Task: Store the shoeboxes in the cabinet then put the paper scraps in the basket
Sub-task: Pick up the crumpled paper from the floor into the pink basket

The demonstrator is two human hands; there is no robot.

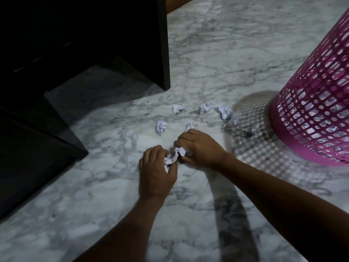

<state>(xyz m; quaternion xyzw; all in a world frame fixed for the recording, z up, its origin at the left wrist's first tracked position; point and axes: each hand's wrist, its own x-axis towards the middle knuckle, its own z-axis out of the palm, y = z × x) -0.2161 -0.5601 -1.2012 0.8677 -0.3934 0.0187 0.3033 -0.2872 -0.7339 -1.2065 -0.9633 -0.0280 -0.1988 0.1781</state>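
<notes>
Crumpled white paper scraps (174, 156) sit bunched between the two hands low over the marble floor (207, 59), near the middle of the view. The left hand (156, 172) is curled closed around the near end of the bunch, with white paper showing between its thumb and fingers. The right hand (198, 146) is closed on the far end, its fingers folded down over the paper, and a small white scrap (189, 126) pokes up just past its knuckles. Both forearms reach in bare from the bottom edge. Beyond the hands more wads lie loose on the floor: one (161, 126) to the left of the right hand, one (179, 109) farther out, one (206, 106) to its right, and a larger, looser clump (226, 115) closest to the basket. The pink lattice basket (311, 103) stands at the right edge, wider toward the top, throwing a gridded shadow onto the floor toward the hands; white shapes show through its holes near the bottom, but whether they are paper inside cannot be told. At the left, a dark cabinet (85, 35) fills the upper corner, its interior too dark to make out.
</notes>
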